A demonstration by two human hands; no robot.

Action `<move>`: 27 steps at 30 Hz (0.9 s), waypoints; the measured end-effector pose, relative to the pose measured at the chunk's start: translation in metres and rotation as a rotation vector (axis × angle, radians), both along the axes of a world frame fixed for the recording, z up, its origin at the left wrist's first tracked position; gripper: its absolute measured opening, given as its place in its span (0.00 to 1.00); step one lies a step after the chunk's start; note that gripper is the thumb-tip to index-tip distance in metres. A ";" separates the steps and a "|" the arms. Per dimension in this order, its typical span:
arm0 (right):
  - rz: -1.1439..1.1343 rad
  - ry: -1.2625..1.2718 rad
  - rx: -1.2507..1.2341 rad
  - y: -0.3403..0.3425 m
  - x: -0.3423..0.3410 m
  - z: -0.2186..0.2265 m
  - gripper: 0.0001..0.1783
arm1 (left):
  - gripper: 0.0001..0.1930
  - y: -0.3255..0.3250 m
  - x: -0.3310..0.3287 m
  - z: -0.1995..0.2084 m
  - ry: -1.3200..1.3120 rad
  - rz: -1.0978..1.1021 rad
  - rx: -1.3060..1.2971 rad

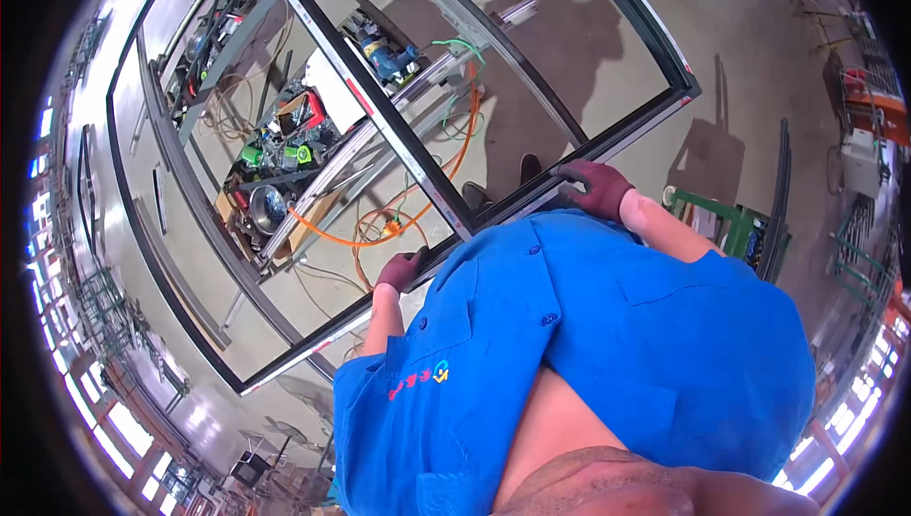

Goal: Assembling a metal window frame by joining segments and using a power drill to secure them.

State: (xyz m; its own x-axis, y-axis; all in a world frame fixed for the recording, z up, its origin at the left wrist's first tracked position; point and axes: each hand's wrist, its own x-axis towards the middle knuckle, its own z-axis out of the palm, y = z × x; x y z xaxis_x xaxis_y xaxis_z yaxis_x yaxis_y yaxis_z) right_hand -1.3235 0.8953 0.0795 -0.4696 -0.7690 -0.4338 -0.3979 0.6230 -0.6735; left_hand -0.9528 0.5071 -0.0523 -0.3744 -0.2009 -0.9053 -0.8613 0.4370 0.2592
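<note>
A large black frame, like a window or door frame with a middle bar (pixel 359 89), lies in front of me, pale film along its edges. Its near edge runs past my waist. My left hand (pixel 400 271), in a dark red glove, is closed on this near edge, left of where the middle bar joins. On the same edge, right of that joint, my gloved right hand (pixel 596 189) has its fingers curled over the bar, thumb apart. The undersides of both grips are hidden.
Below the frame, grey support rails (pixel 176 160) hold a cluttered shelf with a metal bowl (pixel 268 207), green tape measures (pixel 297 154) and a blue power tool (pixel 387 58). An orange hose (pixel 446 195) loops near my shoes (pixel 476 197). A green cart (pixel 726 220) stands right.
</note>
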 end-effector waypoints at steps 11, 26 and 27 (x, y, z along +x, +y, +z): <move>0.129 0.040 0.056 -0.009 -0.046 -0.005 0.27 | 0.38 0.024 -0.037 0.016 -0.016 0.020 -0.044; 0.829 0.343 0.769 -0.279 -0.088 -0.297 0.25 | 0.09 0.088 -0.041 0.051 0.612 0.263 -0.745; 0.873 0.428 0.784 -0.285 -0.096 -0.341 0.26 | 0.09 0.084 -0.046 0.051 0.610 0.292 -0.719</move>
State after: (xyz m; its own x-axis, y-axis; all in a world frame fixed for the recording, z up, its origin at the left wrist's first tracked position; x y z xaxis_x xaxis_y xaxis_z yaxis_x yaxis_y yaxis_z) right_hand -1.4192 0.6105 -0.2616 -0.1495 -0.4979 -0.8543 -0.9754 0.2160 0.0448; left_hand -0.9989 0.5908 -0.0014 -0.5844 -0.7866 -0.1993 -0.7674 0.4559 0.4508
